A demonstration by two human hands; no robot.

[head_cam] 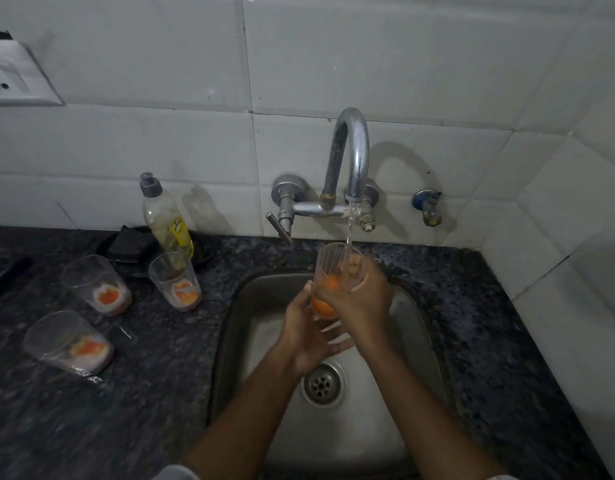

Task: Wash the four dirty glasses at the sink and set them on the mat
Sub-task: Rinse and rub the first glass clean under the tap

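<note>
Over the steel sink [236, 327], the right hand [363, 299] grips a clear orange-printed glass [328, 268] under the curved chrome tap's [351, 150] running water; the left hand [309, 330] cups its base. Three similar glasses [98, 284] [174, 280] [67, 342] and a yellow soap bottle [165, 218] stand on the dark granite counter's [143, 393] left side.

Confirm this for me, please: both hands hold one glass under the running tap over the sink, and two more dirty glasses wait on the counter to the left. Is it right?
Not quite. The head view shows three dirty glasses on the counter, not two: one, another and a third. The rest holds: the left hand and right hand hold one glass under the running tap over the sink.
</note>
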